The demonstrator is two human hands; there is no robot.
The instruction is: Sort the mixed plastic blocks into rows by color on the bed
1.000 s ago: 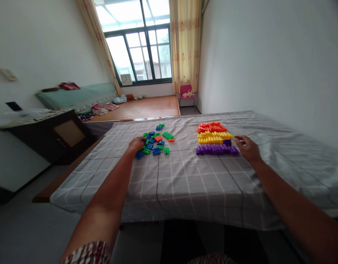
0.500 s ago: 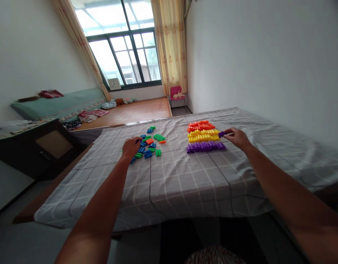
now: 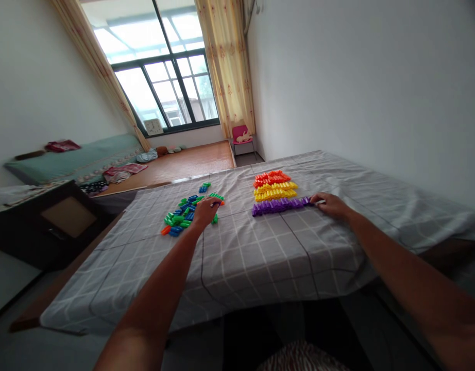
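1. Purple row (image 3: 278, 206) lies on the checked cloth (image 3: 253, 257); yellow rows (image 3: 275, 193) and red-orange pieces (image 3: 272, 178) sit at its 12 o'clock, probably grouped to keep colours distinct.
2. Right hand (image 3: 332, 205), at the row's 3 o'clock end, pinches the end piece (image 3: 307, 201), probably to avoid disturbing the rest.
3. Left hand (image 3: 204, 212), at 9 o'clock beside mixed pieces (image 3: 177, 220), pinches what appears to be a small purple piece (image 3: 216, 204).

Home room: curtained window (image 3: 168, 93), clock (image 3: 153, 127), plush toy on pink chair (image 3: 239, 133).

Patterned garment (image 3: 303, 357) (dk. w/ lt. streaks), bare forearms (image 3: 155, 296)
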